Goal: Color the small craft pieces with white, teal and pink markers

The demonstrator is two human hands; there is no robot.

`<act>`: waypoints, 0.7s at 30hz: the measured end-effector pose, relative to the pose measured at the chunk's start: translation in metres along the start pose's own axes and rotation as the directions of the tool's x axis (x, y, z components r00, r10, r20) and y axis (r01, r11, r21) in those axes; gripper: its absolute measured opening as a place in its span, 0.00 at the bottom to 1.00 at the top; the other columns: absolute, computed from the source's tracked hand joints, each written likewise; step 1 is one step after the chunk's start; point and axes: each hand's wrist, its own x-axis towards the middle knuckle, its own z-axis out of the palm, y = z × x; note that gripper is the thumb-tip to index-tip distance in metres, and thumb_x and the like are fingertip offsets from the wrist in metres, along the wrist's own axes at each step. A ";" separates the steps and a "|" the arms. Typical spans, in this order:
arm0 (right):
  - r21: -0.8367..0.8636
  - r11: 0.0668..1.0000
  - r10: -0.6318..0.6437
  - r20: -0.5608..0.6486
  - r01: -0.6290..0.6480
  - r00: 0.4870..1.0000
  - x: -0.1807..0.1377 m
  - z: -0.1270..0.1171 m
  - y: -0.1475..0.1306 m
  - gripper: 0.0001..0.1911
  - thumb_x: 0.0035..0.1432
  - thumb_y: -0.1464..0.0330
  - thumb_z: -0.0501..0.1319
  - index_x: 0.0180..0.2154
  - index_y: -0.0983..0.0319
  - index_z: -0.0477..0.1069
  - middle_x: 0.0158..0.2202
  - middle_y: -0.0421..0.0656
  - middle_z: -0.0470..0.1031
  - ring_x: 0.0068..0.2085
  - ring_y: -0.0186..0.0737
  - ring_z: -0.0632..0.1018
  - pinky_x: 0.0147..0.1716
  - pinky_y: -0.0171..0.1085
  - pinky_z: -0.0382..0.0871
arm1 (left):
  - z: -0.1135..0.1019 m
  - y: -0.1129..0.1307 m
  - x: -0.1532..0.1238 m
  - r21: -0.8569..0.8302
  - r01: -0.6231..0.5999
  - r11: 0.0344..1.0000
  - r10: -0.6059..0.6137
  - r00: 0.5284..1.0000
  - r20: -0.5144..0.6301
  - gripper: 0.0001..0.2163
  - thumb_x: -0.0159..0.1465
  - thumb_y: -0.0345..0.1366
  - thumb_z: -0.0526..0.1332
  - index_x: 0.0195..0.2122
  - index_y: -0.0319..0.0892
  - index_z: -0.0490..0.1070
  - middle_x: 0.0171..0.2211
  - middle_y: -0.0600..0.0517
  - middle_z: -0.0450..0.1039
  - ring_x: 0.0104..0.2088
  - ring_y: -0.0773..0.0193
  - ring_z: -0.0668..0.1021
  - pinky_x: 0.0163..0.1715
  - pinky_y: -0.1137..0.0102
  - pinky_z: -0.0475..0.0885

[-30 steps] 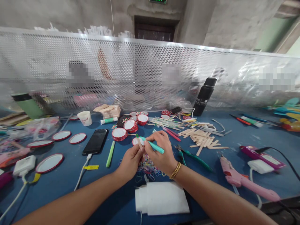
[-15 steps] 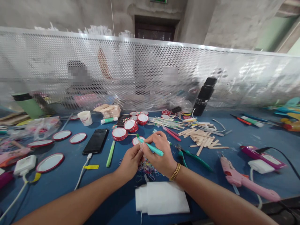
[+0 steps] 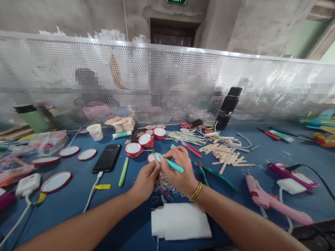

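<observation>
Head view: from here I see the left hand (image 3: 144, 178), finger and thumb closed on a wooden stick (image 3: 156, 160), just beyond the tangled loops (image 3: 167, 190). The right hand (image 3: 182, 170) grips a turquoise marker (image 3: 173, 165), its end beside the stick; touching, I can't tell. The stick's far tip is green already, the rest bare; the stick pile (image 3: 227, 154) rightward looks uncoloured.
</observation>
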 end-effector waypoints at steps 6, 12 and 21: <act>0.030 0.999 -0.038 -0.011 0.038 0.999 -0.001 0.001 -0.004 0.05 0.59 0.70 0.59 0.30 0.57 0.65 0.27 0.36 0.74 0.30 0.36 0.75 0.50 0.47 0.61 | 0.000 0.001 0.000 -0.008 -0.008 1.000 0.008 1.000 0.006 0.22 0.63 0.57 0.56 0.30 0.40 0.66 0.20 0.59 0.56 0.21 0.71 0.57 0.22 0.74 0.53; 0.027 0.999 -0.041 -0.001 0.041 0.999 -0.001 0.001 -0.004 0.05 0.59 0.71 0.59 0.30 0.58 0.65 0.27 0.36 0.74 0.30 0.36 0.75 0.51 0.47 0.61 | 0.000 -0.001 -0.001 -0.026 -0.008 1.000 0.009 1.000 0.017 0.22 0.64 0.56 0.56 0.31 0.39 0.67 0.21 0.59 0.56 0.22 0.71 0.57 0.22 0.74 0.53; -0.019 1.000 0.023 0.014 -0.022 1.000 0.000 0.000 0.000 0.06 0.60 0.69 0.59 0.29 0.59 0.66 0.26 0.36 0.73 0.30 0.36 0.74 0.50 0.46 0.60 | 0.001 0.000 0.001 -0.031 0.004 1.000 -0.004 1.000 0.007 0.21 0.63 0.56 0.57 0.30 0.41 0.64 0.20 0.60 0.54 0.21 0.72 0.56 0.20 0.74 0.51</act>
